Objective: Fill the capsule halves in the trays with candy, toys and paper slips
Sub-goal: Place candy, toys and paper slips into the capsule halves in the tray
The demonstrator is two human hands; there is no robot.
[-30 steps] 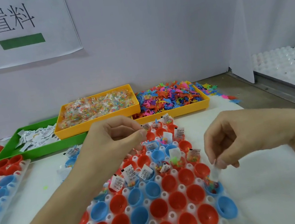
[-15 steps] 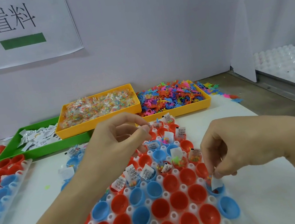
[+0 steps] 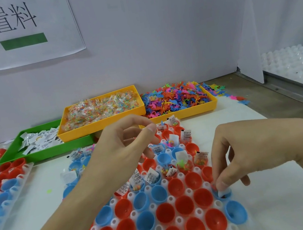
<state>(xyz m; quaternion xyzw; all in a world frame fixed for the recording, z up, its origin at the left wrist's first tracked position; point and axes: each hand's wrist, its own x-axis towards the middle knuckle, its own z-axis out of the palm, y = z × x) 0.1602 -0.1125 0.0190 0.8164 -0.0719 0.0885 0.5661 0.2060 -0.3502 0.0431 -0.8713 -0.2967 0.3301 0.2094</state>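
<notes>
A white paper slip sits half inside a blue capsule half at the tray's lower right, pinched by the right hand, seemingly to seat it over the candy; the left hand hovers mid-frame, fingers curled, perhaps around spare slips, though I cannot tell; supply bins line the wall, within reach.

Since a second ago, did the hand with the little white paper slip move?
Yes. The right hand went down, pushing the white paper slip into a blue capsule half in the white tray.
</notes>
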